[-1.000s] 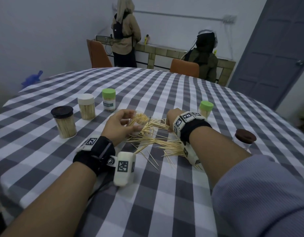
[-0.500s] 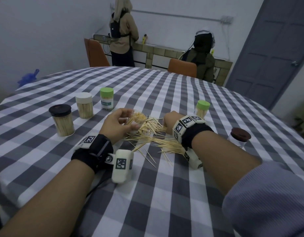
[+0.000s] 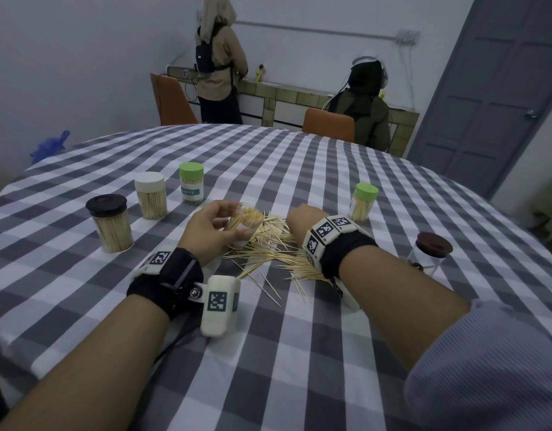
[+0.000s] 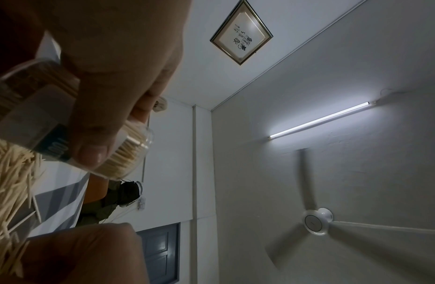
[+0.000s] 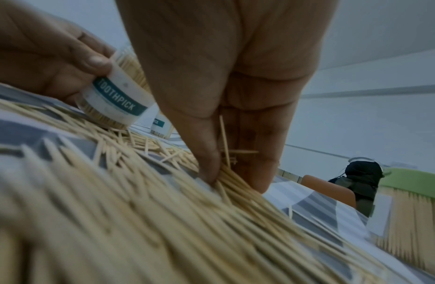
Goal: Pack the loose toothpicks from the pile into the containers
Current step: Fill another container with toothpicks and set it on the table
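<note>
Loose toothpicks (image 3: 270, 250) lie in a flat, scattered pile on the checked tablecloth (image 3: 299, 353), between the two wrists; pale wood, thin, pointing every way, a few strays nearer the person. Left hand (image 3: 206, 231) grips an open clear container (image 3: 245, 223) at the pile's left edge, fingers and thumb curled round its wall; it is tilted, mouth toward the right hand, base low against the sticks. Packed nearly full of toothpicks; teal label band reads "TOOTHPICK" in the right wrist view. Right hand (image 5: 226, 92) is down on the pile, thumb and fingers pinching a small bundle of sticks (image 5: 227, 173), one stick standing up against the palm. To the left, well apart from the pile, three capped containers stand upright in a row: black-lidded jar (image 3: 111, 223), white-lidded jar (image 3: 151, 195), green-lidded jar (image 3: 191, 182), all holding toothpicks. To the right, a second green-lidded jar (image 3: 364, 202) with toothpicks stands just past the right hand, and a brown-lidded jar (image 3: 431, 250) beside the right forearm; contents not legible. Beyond the table: two orange chairs, two people facing away, a grey door.
</note>
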